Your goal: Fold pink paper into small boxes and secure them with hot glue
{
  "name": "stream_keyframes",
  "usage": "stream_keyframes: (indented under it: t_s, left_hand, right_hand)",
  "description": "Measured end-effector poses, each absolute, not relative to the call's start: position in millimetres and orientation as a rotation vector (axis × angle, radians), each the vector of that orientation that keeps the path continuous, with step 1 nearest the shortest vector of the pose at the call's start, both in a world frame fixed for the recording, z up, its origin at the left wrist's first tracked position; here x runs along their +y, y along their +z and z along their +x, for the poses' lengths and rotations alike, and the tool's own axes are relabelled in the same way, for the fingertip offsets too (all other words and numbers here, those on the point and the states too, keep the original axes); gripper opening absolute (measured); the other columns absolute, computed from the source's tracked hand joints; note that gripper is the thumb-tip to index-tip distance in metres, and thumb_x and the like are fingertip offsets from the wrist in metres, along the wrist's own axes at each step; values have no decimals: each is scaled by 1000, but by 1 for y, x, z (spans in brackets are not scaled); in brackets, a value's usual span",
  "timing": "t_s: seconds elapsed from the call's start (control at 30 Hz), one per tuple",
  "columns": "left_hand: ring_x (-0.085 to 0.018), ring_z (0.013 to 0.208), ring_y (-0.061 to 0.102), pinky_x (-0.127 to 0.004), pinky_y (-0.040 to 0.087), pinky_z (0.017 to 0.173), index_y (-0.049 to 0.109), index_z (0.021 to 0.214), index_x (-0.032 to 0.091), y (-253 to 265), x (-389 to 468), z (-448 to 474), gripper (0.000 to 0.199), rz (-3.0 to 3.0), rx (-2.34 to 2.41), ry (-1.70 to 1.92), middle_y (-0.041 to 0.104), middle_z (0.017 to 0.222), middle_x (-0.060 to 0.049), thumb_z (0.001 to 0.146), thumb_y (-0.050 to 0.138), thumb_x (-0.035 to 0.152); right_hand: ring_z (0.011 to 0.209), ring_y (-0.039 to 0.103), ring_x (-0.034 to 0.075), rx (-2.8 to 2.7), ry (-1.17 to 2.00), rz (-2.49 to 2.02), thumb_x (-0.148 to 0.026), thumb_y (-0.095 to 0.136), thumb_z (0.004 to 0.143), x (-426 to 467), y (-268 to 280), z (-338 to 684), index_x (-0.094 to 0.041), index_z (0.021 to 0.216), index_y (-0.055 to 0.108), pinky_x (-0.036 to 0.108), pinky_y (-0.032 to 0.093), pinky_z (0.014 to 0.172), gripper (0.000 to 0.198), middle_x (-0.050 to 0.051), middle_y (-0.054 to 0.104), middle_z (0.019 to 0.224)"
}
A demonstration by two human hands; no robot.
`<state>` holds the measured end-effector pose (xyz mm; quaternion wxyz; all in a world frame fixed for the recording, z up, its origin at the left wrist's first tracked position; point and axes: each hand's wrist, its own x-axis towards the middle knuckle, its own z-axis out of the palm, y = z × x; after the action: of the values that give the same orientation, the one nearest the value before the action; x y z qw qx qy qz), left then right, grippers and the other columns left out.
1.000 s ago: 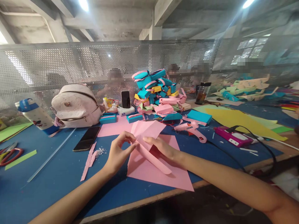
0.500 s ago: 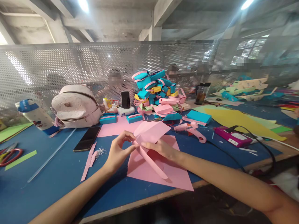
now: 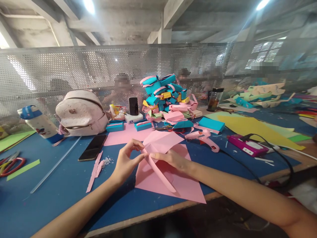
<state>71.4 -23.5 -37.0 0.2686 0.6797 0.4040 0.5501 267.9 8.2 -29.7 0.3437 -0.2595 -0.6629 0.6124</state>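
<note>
Between both hands is a folded piece of pink paper (image 3: 165,141), with a narrow strip-like flap (image 3: 162,175) hanging down toward me. My left hand (image 3: 127,160) pinches its left edge between thumb and fingertips. From the other side my right hand (image 3: 170,159) grips it, thumb on top and fingers hidden beneath the paper. Under the hands a larger pink sheet (image 3: 183,191) lies flat on the blue table mat (image 3: 111,208). Torn pink paper strips (image 3: 92,173) and small white crumbs (image 3: 107,161) lie left of my left hand.
A pink glue gun (image 3: 203,138) and a purple power strip (image 3: 247,145) with cables lie to the right. Behind are a heap of folded paper pieces (image 3: 168,99), a backpack (image 3: 80,114) and a tilted bottle (image 3: 39,124). A phone (image 3: 92,148) and scissors (image 3: 15,165) lie left.
The upper part of the folded pink paper has tilted slightly to the right and down, and its hanging flap has shifted a little. Both hands keep nearly the same place and grip.
</note>
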Motion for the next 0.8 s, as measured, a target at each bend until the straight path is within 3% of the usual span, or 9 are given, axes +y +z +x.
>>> stream_keyframes:
  t_s: [0.17, 0.8]
  left_hand:
    - [-18, 87, 56, -31, 45, 83, 64, 90, 21, -36, -24, 73, 17, 1787, 1080, 1453, 61, 90, -3, 77, 75, 24]
    - [-19, 90, 56, -31, 44, 86, 62, 92, 20, -37, -23, 73, 21, 1794, 1058, 1420, 60, 93, -3, 78, 76, 28]
  right_hand:
    - [99, 63, 25, -1650, 1661, -717, -44, 68, 77, 5, -26, 269, -20, 84, 69, 37, 45, 91, 25, 3, 72, 98]
    - [109, 60, 26, -1801, 1568, -584, -50, 65, 82, 15, -38, 269, -19, 103, 70, 39, 43, 99, 38, 5, 70, 111]
